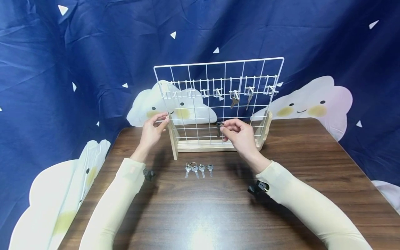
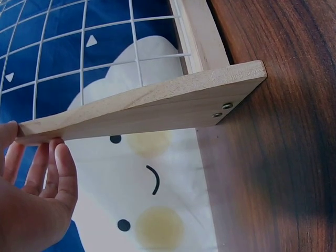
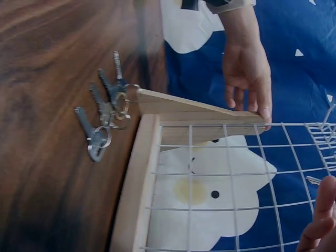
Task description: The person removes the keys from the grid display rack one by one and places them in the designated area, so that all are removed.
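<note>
In the head view my right hand (image 1: 242,137) pinches a key (image 1: 218,130) by its ring, and the key hangs before the lower part of the white wire grid (image 1: 215,113). My left hand (image 1: 151,132) grips the upper end of the stand's left wooden side (image 1: 173,140). The left wrist view has the thumb on one face of that wooden side (image 2: 142,113) and the fingers on the other. Two keys (image 1: 234,100) hang from hooks on the grid's right half. Several keys with rings (image 1: 195,168) lie in a row on the table before the stand.
White hooks (image 1: 217,92) run in a row along the upper grid. A wooden base bar (image 1: 206,146) joins the stand's sides on the brown table (image 1: 175,208). Behind hangs a blue cloth (image 1: 125,45) with clouds on it.
</note>
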Demonstrator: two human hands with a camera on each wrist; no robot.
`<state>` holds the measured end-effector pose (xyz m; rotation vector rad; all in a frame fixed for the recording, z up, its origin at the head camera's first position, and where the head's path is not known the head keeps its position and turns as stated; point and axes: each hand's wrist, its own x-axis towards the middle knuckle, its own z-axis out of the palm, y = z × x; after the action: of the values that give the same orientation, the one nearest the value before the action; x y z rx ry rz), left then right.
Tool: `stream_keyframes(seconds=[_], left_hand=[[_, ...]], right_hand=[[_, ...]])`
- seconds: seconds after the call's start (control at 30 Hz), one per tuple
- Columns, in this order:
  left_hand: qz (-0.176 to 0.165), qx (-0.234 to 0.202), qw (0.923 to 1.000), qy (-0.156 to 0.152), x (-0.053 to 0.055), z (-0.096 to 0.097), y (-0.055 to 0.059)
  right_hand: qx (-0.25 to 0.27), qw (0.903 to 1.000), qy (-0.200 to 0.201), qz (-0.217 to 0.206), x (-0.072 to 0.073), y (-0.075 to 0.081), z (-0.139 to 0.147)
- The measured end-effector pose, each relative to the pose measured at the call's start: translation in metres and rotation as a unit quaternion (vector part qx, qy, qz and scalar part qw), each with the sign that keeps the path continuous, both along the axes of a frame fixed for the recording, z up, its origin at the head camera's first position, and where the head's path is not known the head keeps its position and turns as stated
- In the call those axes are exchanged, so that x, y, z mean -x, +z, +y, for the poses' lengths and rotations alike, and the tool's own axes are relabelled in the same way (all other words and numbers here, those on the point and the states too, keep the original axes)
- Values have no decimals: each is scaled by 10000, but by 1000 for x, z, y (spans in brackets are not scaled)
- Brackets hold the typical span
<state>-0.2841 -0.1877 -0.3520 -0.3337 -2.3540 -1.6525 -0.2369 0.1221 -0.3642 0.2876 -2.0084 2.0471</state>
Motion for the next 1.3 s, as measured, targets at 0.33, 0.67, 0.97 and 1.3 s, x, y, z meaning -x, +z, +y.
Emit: stream_keyframes(seconds=[0.33, 0.67, 0.97, 1.3], left_hand=[[-47, -15, 10000, 14, 0, 0, 0], [-83, -69, 9999, -1, 1, 0, -1], [-113, -47, 9999, 24, 2, 0, -2], [-86, -46, 10000, 17, 2, 0, -1]], right_hand=[[-400, 9985, 111, -370, -4, -27, 2], [-655, 9936, 156, -910, -7, -56, 4], [-788, 9873, 274, -1351, -11, -71, 5], [-1342, 9725, 362, -1869, -11, -86, 6]])
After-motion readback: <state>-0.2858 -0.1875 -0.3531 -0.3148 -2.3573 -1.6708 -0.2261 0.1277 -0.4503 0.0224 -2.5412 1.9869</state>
